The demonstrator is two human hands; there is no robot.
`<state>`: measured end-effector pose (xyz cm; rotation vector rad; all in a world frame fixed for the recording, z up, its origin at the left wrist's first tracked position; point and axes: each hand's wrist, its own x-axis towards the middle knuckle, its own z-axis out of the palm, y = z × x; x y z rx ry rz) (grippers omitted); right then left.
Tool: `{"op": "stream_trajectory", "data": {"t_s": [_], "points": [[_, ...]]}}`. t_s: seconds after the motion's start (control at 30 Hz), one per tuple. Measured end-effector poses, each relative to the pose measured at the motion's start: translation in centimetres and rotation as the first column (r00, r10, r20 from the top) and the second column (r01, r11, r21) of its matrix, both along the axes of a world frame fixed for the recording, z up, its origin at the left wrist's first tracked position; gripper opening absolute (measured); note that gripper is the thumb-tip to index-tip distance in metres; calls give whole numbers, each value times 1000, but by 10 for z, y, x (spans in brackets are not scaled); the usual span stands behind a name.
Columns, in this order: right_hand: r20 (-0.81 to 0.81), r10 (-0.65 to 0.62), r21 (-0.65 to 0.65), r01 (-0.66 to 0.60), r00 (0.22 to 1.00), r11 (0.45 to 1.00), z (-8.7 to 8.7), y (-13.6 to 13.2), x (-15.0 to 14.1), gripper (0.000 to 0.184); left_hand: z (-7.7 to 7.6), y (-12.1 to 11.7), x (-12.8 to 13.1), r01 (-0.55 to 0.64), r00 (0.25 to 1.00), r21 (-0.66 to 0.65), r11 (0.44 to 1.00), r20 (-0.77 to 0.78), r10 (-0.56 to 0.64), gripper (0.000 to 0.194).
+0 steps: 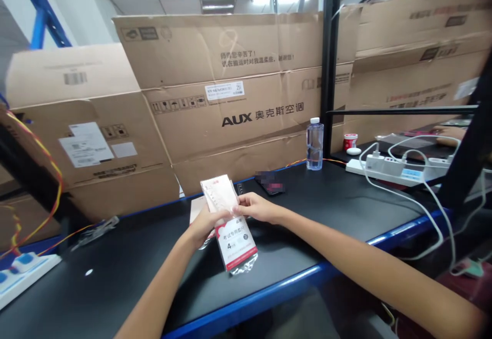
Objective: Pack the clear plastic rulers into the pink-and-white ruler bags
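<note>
Both hands grip a clear plastic packet over the table.

The left hand (pixel 205 224) closes on the packet's (pixel 235 251) left side, and the right hand (pixel 255 208) pinches its right edge, sitting slightly closer to the far end. The packet's long axis points away from the person, tilted with the far end leaning left, and a red-and-white label with a 4 faces up. The table (pixel 307 211) is dark with a blue edge. A pale card (pixel 198 208) lies just behind the left hand, and a phone (pixel 269 185) lies beyond the right hand. Farther right stand a water bottle (pixel 314 144) and a power strip (pixel 388 171), with cartons (pixel 230 98) behind.
</note>
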<state>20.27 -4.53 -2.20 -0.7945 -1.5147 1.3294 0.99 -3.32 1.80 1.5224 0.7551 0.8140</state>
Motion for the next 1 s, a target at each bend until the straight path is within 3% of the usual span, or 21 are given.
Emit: {"op": "stream_trajectory", "data": {"t_s": [0.17,0.33,0.47,0.6,0.77,0.9,1.0], "points": [[-12,0,43,1,1000,999,-1,-7,-7,41,0,-3,1,-2,1000,50,999,-29,3,46],[-68,-76,65,80,995,995,0,-18,-20,48,-2,-4,-1,54,996,86,995,-72,-48,42],[-114,-262,50,268,958,962,-3,-8,-19,50,-5,1,-4,111,974,-22,994,-196,-113,44],[-111,-481,75,490,870,868,-3,9,-2,44,-7,3,-1,168,951,-84,982,-249,-184,43],[86,-578,216,551,812,806,-4,16,15,31,-10,15,-2,19,977,-7,1000,-213,-20,36],[291,-594,391,474,750,789,-12,15,15,8,-16,30,-9,-121,961,91,988,-237,140,30],[414,-595,472,396,689,787,-17,14,15,14,-20,35,-12,-132,939,128,983,-302,165,31]]}}
